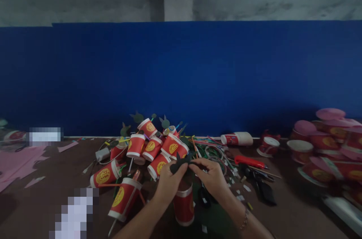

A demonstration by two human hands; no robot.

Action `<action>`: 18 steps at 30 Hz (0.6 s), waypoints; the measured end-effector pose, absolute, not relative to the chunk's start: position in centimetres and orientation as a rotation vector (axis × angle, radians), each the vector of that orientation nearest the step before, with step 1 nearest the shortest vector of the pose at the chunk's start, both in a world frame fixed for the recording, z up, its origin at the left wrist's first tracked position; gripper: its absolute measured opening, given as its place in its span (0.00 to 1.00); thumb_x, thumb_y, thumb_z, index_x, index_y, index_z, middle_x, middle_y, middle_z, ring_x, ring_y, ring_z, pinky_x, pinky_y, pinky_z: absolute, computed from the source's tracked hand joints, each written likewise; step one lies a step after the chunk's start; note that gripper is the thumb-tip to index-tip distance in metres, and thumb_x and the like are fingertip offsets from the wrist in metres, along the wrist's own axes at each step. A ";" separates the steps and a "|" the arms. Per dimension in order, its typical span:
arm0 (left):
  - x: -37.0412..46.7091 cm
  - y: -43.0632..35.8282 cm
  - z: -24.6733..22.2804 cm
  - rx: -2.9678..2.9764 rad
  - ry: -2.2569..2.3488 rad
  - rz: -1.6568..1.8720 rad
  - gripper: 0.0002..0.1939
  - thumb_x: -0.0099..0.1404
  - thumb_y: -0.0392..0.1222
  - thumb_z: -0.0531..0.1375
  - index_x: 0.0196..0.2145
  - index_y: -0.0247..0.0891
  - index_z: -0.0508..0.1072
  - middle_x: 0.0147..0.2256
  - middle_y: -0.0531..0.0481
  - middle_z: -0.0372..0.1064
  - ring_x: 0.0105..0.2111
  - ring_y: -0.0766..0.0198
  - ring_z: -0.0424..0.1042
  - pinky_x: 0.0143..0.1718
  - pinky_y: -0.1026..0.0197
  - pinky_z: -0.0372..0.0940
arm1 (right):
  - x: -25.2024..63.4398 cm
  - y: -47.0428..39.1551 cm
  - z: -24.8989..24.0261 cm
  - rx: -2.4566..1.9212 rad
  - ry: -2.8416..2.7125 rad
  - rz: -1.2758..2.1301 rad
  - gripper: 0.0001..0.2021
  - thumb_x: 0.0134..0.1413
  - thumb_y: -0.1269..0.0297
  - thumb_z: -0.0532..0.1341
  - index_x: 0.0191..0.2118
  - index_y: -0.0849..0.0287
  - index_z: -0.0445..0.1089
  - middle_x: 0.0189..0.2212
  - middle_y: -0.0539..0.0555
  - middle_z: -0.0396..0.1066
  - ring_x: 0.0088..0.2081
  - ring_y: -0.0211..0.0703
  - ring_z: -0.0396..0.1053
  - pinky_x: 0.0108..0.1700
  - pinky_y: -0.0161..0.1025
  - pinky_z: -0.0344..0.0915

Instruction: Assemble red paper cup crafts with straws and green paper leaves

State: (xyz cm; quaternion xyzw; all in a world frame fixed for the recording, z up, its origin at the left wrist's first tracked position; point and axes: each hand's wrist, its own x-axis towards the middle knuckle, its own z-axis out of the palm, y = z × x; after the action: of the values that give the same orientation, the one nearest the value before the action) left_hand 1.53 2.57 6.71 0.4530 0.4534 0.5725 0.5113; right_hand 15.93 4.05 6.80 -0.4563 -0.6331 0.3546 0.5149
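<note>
In the head view, my left hand point(171, 182) pinches a dark green cut-out point(178, 163) with pointed, ear-like tips, its thumb on the near face. My right hand point(207, 176) is closed at the cut-out's right edge, thumb and forefinger together; what lies between them is too small to make out. Just below the hands a red paper cup point(183, 207) with a white rim stands upright. Left of my hands, several red cups with yellow emblems lie in a pile point(173, 146), some with straws and green cut-outs attached.
A red cutter point(249, 161) and black scissors point(264, 190) lie at the right, near more cups with pink pieces point(329, 141). Pink sheets point(19, 161) are at the far left. Straws, wires and scraps litter the brown table point(294, 212). A blue panel point(181, 77) rises behind.
</note>
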 end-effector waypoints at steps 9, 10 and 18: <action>2.0 2.0 7.0 0.713 0.948 1.299 0.18 0.46 0.51 0.70 0.26 0.31 0.76 0.23 0.47 0.74 0.23 0.63 0.72 0.28 0.63 0.66 | 14.4 3.4 6.4 -1.026 -1.057 1.256 0.14 0.34 0.52 0.71 0.23 0.59 0.77 0.18 0.50 0.72 0.20 0.38 0.66 0.23 0.34 0.64; 2.0 1.9 7.0 0.697 0.941 1.303 0.18 0.47 0.51 0.70 0.27 0.31 0.76 0.23 0.47 0.75 0.23 0.62 0.72 0.29 0.62 0.66 | 14.3 3.3 6.3 -1.030 -1.034 1.248 0.14 0.33 0.52 0.71 0.23 0.59 0.77 0.18 0.50 0.72 0.20 0.38 0.66 0.23 0.34 0.64; 2.5 1.6 6.2 0.606 0.913 1.399 0.18 0.48 0.51 0.70 0.29 0.32 0.77 0.27 0.45 0.77 0.28 0.57 0.76 0.33 0.59 0.69 | 14.0 3.0 5.4 -1.037 -0.949 1.089 0.15 0.35 0.52 0.71 0.25 0.59 0.78 0.23 0.53 0.75 0.25 0.42 0.69 0.27 0.36 0.67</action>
State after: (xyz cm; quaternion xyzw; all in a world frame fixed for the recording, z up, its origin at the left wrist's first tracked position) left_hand 2.54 1.63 6.20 0.2646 0.3986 0.6111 0.6306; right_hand 14.00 2.98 5.43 -0.4530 -0.4142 0.4755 0.6302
